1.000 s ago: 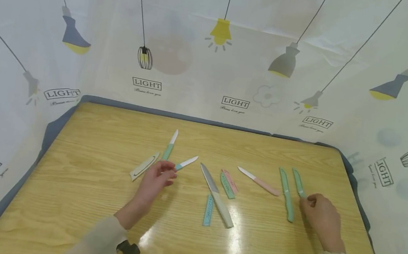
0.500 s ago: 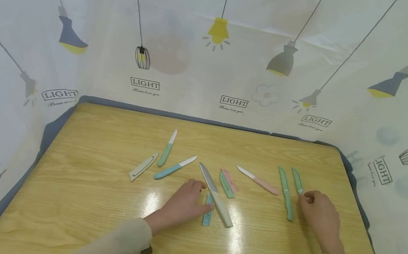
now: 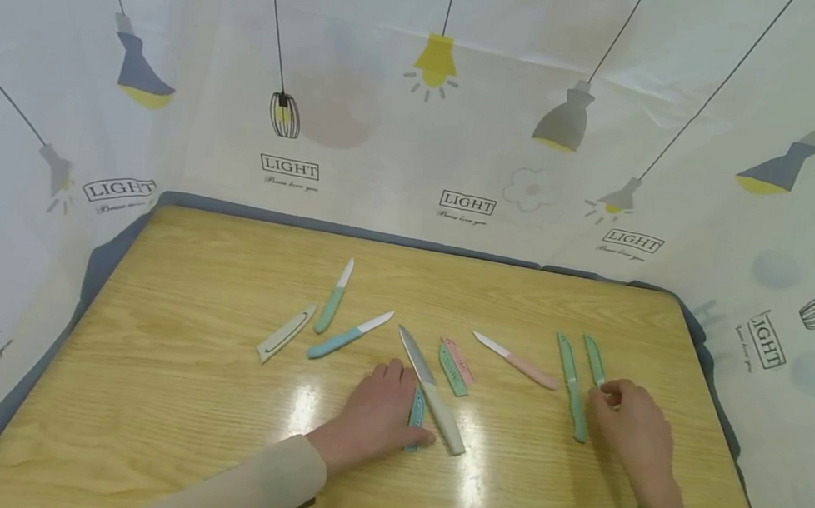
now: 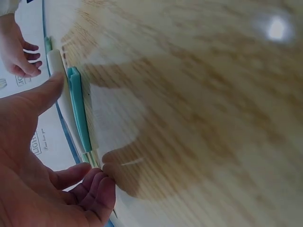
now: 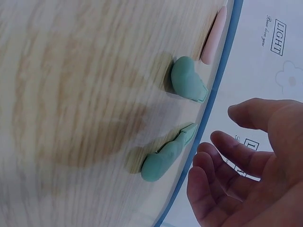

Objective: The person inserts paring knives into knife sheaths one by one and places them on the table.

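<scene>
My left hand (image 3: 378,410) reaches over a light blue blade sheath (image 3: 417,410), thumb and fingers apart on either side of it. In the left wrist view that blue sheath (image 4: 79,111) lies on the table beyond the hand (image 4: 57,175). A large knife with a cream handle (image 3: 444,422) and bare blade lies just right of it. My right hand (image 3: 635,439) hovers by a green sheathed knife (image 3: 594,359), whose handle it hides in the head view. In the right wrist view, the loosely curved fingers are apart from this green knife (image 5: 163,158). Another green sheathed knife (image 3: 571,390) lies alongside.
A pink sheath and a green sheath (image 3: 453,370) lie overlapped mid-table. An unsheathed pink-handled knife (image 3: 530,371) is right of them. Further left lie a blue-handled knife (image 3: 337,342), a green-handled knife (image 3: 331,308) and a cream sheath (image 3: 285,334). Patterned cloth walls surround the wooden table (image 3: 172,395).
My left hand has moved right and nearer, from beside the blue- and green-handled knives to over the blue sheath. My right hand has stayed almost in place by the green sheathed knife.
</scene>
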`<action>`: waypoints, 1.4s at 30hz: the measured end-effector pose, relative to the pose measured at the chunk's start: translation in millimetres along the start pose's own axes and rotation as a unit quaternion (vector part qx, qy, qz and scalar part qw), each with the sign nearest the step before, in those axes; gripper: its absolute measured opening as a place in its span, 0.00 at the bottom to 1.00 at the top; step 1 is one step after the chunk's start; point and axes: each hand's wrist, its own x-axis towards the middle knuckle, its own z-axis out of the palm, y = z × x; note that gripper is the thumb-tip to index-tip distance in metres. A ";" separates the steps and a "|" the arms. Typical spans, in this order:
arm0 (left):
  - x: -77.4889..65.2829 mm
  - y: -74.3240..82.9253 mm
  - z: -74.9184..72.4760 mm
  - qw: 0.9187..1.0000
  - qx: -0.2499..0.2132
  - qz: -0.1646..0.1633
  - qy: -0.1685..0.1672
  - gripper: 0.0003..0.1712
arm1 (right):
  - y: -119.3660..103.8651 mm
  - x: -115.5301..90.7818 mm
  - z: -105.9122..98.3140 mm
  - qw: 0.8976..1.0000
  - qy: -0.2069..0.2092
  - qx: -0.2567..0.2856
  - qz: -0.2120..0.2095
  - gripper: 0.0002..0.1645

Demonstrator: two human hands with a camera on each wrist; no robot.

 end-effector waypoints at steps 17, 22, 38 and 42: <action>-5.0 -16.4 -17.3 0.998 -0.044 -0.011 -0.037 0.18 | -0.7 -0.3 1.2 1.000 0.008 -0.001 -0.008 0.29; -7.9 -21.1 -17.3 1.000 -0.024 0.004 -0.015 0.09 | -1.5 0.4 1.5 1.000 0.008 -0.002 -0.010 0.30; -22.1 -50.6 -30.5 0.968 -0.240 -0.076 -0.019 0.16 | -38.8 -5.0 5.8 0.997 0.033 0.011 -0.066 0.25; -27.7 -63.8 -36.1 0.950 -0.296 -0.101 0.017 0.20 | -60.0 -5.4 9.7 0.995 0.035 0.017 -0.093 0.23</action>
